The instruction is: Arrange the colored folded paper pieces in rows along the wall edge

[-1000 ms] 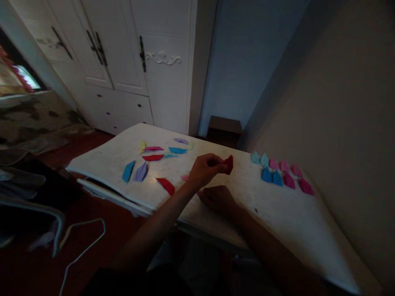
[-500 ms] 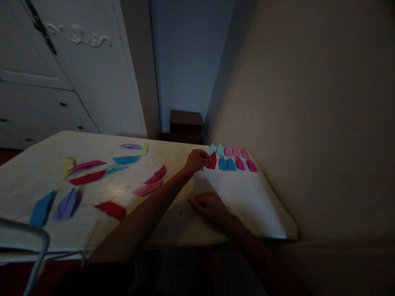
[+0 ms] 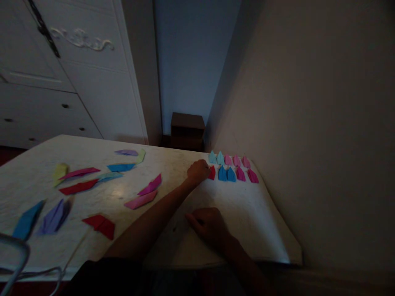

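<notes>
From where I stand, the left hand (image 3: pixel 198 171) is at the left end of the near row, its fingers against a red folded paper (image 3: pixel 212 173); the knuckles hide the tips, so I can't tell whether they pinch it or merely touch it. The right hand (image 3: pixel 208 227) rests near the table's front edge, curled loosely, nothing showing in it.

The red piece sits just beside a blue folded paper (image 3: pixel 222 173), so a sideways nudge could push that one askew, and its neighbours with it. A push too far forward could catch the light blue folded paper (image 3: pixel 212 157) in the far row. A drooping left sleeve or forearm could also drag the pink folded strip (image 3: pixel 141 200) lying beside it.

More folded pieces lie scattered to the left, among them a red one (image 3: pixel 100 225) close to that forearm. The wall (image 3: pixel 293 123) hems in the table (image 3: pixel 247 222) on the right; a white wardrobe (image 3: pixel 101 90) and a low brown cabinet (image 3: pixel 187 130) stand beyond its far side.
</notes>
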Demonstrator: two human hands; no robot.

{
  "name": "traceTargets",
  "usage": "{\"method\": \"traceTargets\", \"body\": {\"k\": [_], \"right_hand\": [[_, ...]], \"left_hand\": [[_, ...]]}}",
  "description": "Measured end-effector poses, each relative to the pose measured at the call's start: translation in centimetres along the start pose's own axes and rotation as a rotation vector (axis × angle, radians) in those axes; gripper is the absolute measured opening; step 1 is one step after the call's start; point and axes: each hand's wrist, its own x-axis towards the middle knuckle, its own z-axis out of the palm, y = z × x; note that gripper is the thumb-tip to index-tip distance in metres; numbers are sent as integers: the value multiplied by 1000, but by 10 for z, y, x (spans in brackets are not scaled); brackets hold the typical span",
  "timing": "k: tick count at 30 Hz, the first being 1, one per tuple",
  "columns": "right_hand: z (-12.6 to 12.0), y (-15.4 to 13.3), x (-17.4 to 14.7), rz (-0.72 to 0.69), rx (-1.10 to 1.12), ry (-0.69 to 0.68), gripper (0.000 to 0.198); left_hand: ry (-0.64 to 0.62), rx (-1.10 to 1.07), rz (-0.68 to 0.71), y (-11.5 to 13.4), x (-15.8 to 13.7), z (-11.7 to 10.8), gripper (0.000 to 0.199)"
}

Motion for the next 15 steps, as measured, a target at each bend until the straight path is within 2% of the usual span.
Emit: {"method": "traceTargets", "body": {"k": [15], "right_hand": [[-1, 0, 2, 48, 6, -9, 50]], "left_hand": [[43, 256, 34, 10, -7, 8, 32]]}}
